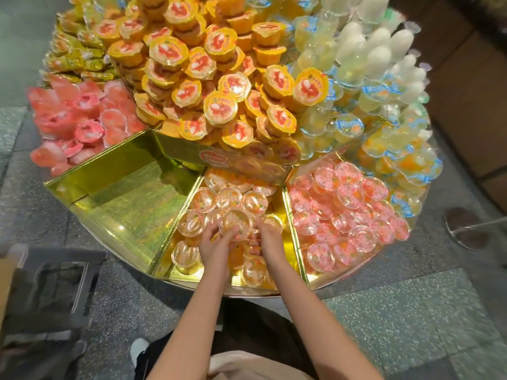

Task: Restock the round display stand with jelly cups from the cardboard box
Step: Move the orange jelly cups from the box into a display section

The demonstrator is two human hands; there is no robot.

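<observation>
The round display stand [323, 286] has gold-lined wedge compartments along its near rim. Both my hands are in the middle wedge among clear jelly cups with orange filling [229, 198]. My left hand [212, 245] grips one of these jelly cups [236, 221], held above the pile. My right hand [270, 237] reaches in beside it with fingers curled among the cups; what it holds is hidden. The wedge to the left [129, 204] is bare gold foil. The wedge to the right holds pink-lidded jelly cups [348, 215]. The cardboard box shows only as a brown edge [5, 272] at the far left.
Yellow-lidded cups [219, 78] are piled high on the stand's upper tier, pink packets [76, 122] at the left, pale yellow and white cups [370, 72] at the right. A dark crate [49, 292] stands on the speckled floor at my left. A metal post base [463, 229] is at the right.
</observation>
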